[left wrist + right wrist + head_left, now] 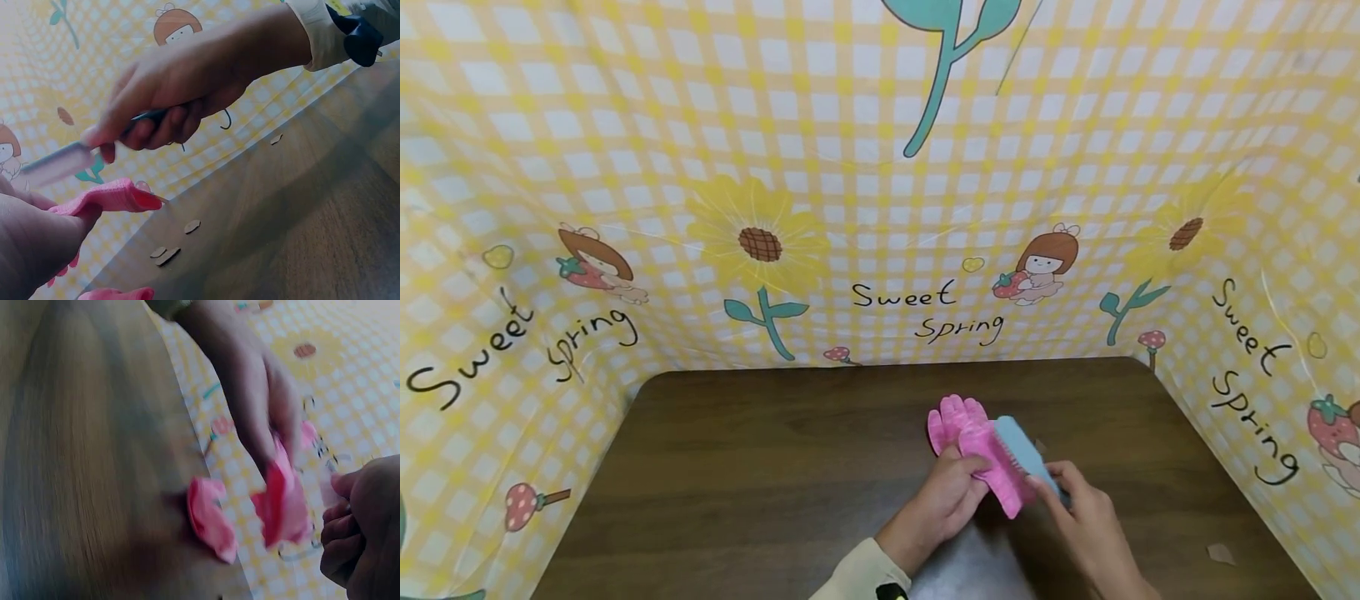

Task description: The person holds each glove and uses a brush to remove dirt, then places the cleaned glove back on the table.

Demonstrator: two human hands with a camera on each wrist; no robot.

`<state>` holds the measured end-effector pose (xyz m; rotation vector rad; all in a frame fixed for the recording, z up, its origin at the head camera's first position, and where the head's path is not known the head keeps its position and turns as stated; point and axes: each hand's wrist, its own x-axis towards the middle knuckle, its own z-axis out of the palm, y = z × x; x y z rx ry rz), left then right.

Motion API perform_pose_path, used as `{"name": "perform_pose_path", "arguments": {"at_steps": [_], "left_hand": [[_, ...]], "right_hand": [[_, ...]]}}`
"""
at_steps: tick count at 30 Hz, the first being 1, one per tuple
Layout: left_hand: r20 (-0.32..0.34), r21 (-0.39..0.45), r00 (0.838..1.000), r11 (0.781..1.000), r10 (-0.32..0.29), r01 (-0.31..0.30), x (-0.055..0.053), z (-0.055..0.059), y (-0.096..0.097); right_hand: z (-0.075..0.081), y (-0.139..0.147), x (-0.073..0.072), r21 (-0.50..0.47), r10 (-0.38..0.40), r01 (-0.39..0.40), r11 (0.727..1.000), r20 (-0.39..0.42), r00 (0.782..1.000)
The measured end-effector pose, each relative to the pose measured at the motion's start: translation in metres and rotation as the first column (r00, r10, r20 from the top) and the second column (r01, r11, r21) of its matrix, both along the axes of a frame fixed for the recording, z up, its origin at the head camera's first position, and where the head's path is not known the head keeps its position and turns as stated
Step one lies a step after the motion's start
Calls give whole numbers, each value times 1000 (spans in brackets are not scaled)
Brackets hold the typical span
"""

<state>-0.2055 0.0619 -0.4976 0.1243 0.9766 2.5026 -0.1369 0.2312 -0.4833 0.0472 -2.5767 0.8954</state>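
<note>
My left hand (951,492) pinches a pink knit glove (992,467), its cuff hanging toward the front right. In the left wrist view the glove's cuff (119,195) juts out past the thumb. A blue brush (1018,446) is gripped by its dark handle in my right hand (1086,508). Its bristles face the glove; the left wrist view shows a small gap between brush (59,165) and glove. A second pink glove (209,519) lies on the table in the right wrist view, below the held one. In that view the right hand (369,531) mostly hides the brush.
The dark wooden table (760,483) is bordered by a yellow checked cloth (865,208) at the back and sides. A small pale scrap (1221,553) lies at the right. Several flat brown flakes (192,226) are scattered on the table in the left wrist view.
</note>
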Motion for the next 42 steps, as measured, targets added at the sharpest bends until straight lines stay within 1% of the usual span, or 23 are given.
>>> {"name": "perform_pose_path", "arguments": {"at_steps": [1, 3, 4, 7, 9, 11, 14, 17, 23, 27, 32, 33, 35, 37, 38, 40, 42], "left_hand": [[-9, 2, 1000, 1000, -3, 3, 0, 0, 0], [-30, 1, 1000, 1000, -3, 3, -1, 1, -1], [-38, 1, 999, 1000, -1, 1, -1, 1, -1], [-29, 14, 1000, 1000, 5, -5, -1, 4, -3], [-20, 14, 1000, 1000, 6, -6, 0, 5, -5], [4, 16, 1000, 1000, 6, -6, 0, 6, -7], [4, 19, 1000, 1000, -2, 2, 0, 6, -8], [4, 26, 1000, 1000, -6, 6, 1, 7, -8], [-27, 26, 1000, 1000, -11, 12, 2, 6, -6], [-24, 29, 1000, 999, -13, 13, 3, 4, -5], [-25, 19, 1000, 1000, -5, 5, 4, 1, -5], [-25, 15, 1000, 1000, -2, 2, 4, 0, -6], [-22, 4, 1000, 1000, 5, -5, 4, 1, -7], [-19, -2, 1000, 1000, 9, -9, 3, 2, -9], [-15, -1, 1000, 1000, 12, -12, 2, 3, -10], [-38, -9, 999, 1000, 7, -7, 0, 5, -13], [-52, -7, 999, 1000, 3, -3, -1, 7, -14]], "right_hand": [[0, -4, 0, 14, 24, -23, 1000, -11, 1000], [-1, -11, -2, 54, 40, -38, 998, -36, 999], [0, -14, -2, 73, 37, -34, 997, -45, 998], [1, -17, -6, 120, -6, 16, 993, -83, 997], [3, -18, -8, 125, -26, 38, 991, -94, 995], [3, -18, -9, 122, -36, 47, 991, -97, 995], [4, -16, -11, 113, -40, 51, 992, -96, 995], [6, -14, -12, 106, -51, 60, 993, -88, 995], [6, -10, -15, 106, -63, 68, 992, -51, 997], [5, -8, -15, 107, -68, 73, 992, -50, 996], [8, -2, -18, 106, -112, 108, 988, 32, 993], [9, -1, -18, 104, -117, 112, 988, 37, 992], [11, -2, -18, 87, -100, 96, 992, 38, 994], [12, -6, -17, 77, -55, 54, 996, 4, 999], [12, -8, -16, 85, -26, 27, 996, -14, 1000], [12, -13, -14, 108, 32, -28, 994, -36, 999], [11, -18, -13, 145, 62, -53, 988, -61, 996]]}}
